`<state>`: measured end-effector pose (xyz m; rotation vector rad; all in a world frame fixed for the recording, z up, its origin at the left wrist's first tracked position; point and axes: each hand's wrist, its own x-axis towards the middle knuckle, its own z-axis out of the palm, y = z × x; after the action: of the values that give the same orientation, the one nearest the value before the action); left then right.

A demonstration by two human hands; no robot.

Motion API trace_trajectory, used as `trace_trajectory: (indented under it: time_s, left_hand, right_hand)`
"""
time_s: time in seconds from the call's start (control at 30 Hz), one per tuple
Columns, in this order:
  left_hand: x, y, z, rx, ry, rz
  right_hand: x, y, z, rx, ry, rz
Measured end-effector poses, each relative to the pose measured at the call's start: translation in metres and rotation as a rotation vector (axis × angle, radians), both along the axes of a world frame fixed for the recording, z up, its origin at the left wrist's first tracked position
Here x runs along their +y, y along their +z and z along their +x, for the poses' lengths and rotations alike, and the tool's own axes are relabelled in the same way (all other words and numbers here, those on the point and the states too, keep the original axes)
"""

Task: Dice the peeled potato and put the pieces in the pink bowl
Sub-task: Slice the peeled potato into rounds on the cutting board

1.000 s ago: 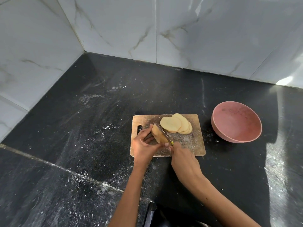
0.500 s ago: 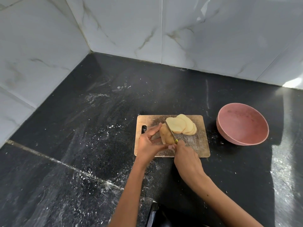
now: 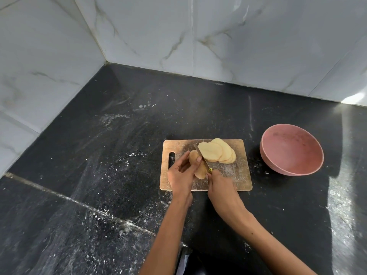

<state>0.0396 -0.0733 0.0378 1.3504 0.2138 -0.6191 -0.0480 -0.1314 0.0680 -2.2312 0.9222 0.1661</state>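
Note:
On a wooden cutting board (image 3: 236,175) lies the uncut end of a peeled potato (image 3: 199,169), gripped by my left hand (image 3: 181,173) with fingertips on top. My right hand (image 3: 221,186) holds a knife (image 3: 202,157) by its yellow-marked handle; the blade stands against the potato's cut face. Several flat potato slices (image 3: 215,151) lean in an overlapping stack just right of the blade. The pink bowl (image 3: 292,149) sits on the counter right of the board, with no pieces visible inside.
The black stone counter (image 3: 119,155) is dusted with white specks and has a seam running across the near left. White marble-tiled walls (image 3: 218,36) close the back and left. A dark object (image 3: 190,262) shows at the bottom edge between my arms.
The knife has shifted from one cut to another on the remaining potato piece, and one more slice leans against the stack. The camera view drifted slightly; the bowl has not moved.

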Motion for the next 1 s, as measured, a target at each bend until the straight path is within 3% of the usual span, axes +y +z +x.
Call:
trace_trajectory:
  time_s: [0.3,0.6,1.0]
  left_hand:
    - [-0.008,0.002,-0.006,0.029,0.117,0.044]
    - [-0.003,0.007,0.000,0.116,0.109,0.004]
    - [-0.006,0.002,-0.002,0.078,0.147,0.016]
  right_hand:
    - [0.008,0.006,-0.001,0.043,-0.035,-0.007]
    - [0.020,0.006,0.000,0.101,-0.055,-0.036]
    - [0.022,0.005,0.004,0.141,-0.067,-0.050]
